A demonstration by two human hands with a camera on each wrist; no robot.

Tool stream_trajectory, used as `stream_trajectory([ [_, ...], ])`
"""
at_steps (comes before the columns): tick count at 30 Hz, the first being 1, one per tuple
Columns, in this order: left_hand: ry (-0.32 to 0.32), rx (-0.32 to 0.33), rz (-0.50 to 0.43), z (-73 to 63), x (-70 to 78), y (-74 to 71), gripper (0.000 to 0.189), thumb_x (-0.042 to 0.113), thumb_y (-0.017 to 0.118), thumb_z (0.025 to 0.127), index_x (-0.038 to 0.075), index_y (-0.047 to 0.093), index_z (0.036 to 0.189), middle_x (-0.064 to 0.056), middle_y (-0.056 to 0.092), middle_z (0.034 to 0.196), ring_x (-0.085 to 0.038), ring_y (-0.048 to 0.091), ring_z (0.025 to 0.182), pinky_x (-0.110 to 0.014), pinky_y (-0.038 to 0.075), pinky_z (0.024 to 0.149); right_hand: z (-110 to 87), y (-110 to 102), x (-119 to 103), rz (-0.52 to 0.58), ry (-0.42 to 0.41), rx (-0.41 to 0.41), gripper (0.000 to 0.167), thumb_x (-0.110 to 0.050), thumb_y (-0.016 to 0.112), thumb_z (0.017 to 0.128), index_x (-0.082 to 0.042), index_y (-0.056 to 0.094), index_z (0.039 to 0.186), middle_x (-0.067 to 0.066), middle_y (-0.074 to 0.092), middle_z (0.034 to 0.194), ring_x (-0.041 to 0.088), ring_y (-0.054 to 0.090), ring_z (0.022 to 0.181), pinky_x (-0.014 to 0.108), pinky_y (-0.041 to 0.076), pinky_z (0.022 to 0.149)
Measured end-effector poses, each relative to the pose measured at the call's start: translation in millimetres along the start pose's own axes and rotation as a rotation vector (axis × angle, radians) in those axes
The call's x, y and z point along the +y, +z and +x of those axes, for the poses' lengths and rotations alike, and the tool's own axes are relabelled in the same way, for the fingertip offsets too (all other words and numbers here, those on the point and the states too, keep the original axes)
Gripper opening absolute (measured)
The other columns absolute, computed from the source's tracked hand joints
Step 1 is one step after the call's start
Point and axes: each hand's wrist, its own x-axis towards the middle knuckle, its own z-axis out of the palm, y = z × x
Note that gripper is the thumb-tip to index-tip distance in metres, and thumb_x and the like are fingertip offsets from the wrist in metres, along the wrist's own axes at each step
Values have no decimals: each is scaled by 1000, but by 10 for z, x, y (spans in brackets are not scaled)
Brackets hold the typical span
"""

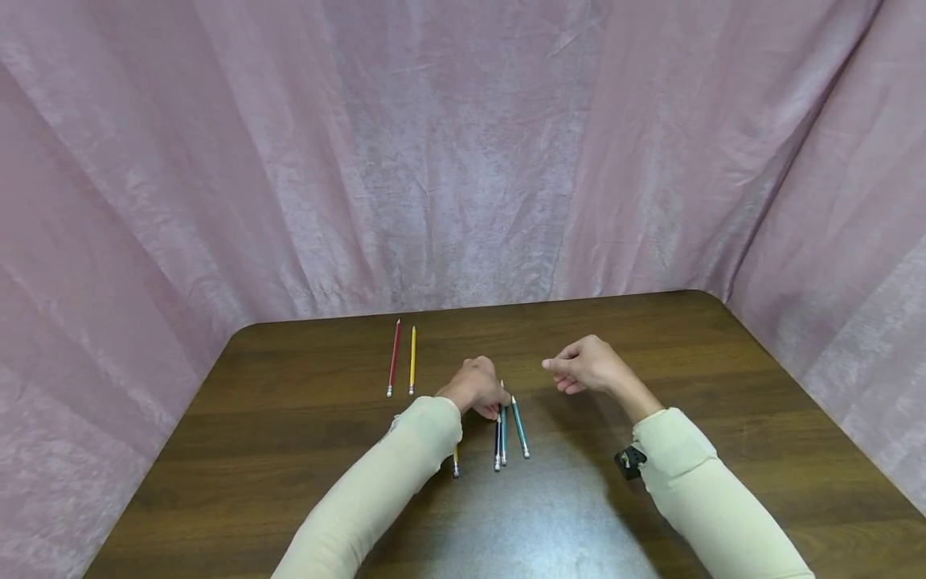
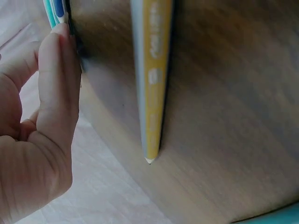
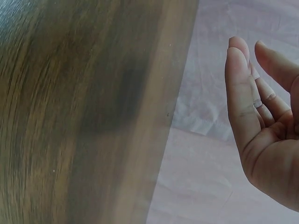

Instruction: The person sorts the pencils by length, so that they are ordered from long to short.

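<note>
In the head view, my left hand (image 1: 481,388) is at the dark blue pencil (image 1: 497,446), its fingers at the pointed end. A teal pencil (image 1: 504,442) lies close along its right side, and another teal pencil (image 1: 520,430) slants a little further right. The left wrist view shows the fingertips at the tip of the blue pencil (image 2: 59,8); what the thumb touches is hidden. Beneath my left forearm lies a yellow pencil (image 2: 154,88), mostly covered in the head view. My right hand (image 1: 587,366) hovers over the table, thumb and fingers apart, holding nothing.
Further back on the left, a red pencil (image 1: 394,358) and a yellow pencil (image 1: 413,360) lie side by side, points away from me. All rest on a brown wooden table (image 1: 289,434). Pink curtains (image 1: 463,161) hang behind it.
</note>
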Motion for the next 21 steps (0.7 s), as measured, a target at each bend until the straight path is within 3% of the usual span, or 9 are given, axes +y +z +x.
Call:
stream_trajectory([
  [11,-23,-12,-5,3,8,-6,21,3,78,82,0,62,68,-10,64,55,-13,60,42,-26,58,47,36,89,-13,25,-8,-18,30,-12,68,95,17,67,105,22,72,80,15,69,61,37,63,65],
  [21,-3,-26,-80,-63,18,-246,17,7,75,86,-5,71,74,-11,67,59,-12,62,46,-34,62,62,73,205,-31,-5,-23,-44,26,-10,67,96,15,69,102,22,72,82,17,70,63,37,63,65],
])
